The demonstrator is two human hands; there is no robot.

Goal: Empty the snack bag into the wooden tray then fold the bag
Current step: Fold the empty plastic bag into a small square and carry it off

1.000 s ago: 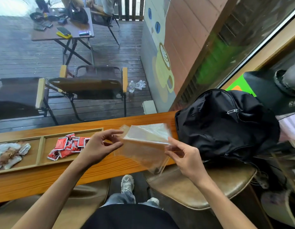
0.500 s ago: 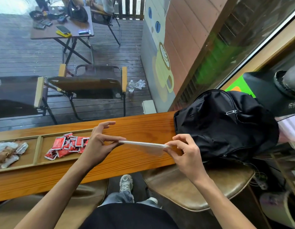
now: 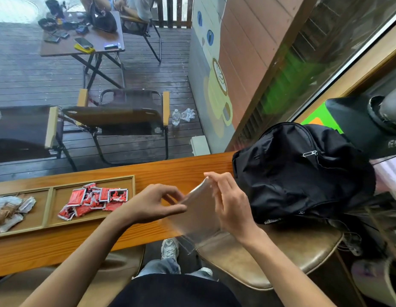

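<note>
A clear plastic snack bag (image 3: 196, 220) hangs between my two hands above the front edge of the wooden counter. My left hand (image 3: 151, 203) pinches its upper left edge. My right hand (image 3: 229, 204) grips its upper right edge, fingers spread over the top. The bag looks empty and its lower part droops toward the stool. The wooden tray (image 3: 48, 209) lies on the counter to the left. Red snack packets (image 3: 94, 199) are piled in its right compartment, and white and brown packets (image 3: 9, 210) in its left one.
A black backpack (image 3: 301, 171) sits on the counter just right of my right hand. The wooden counter (image 3: 59, 242) runs left to right; a brown stool seat (image 3: 270, 258) is below. Behind the glass are folding chairs and a table with people.
The bag was held flat and edge-on between my hands; now my hands are closer together and the bag hangs down, tilted, with my right hand raised above it.
</note>
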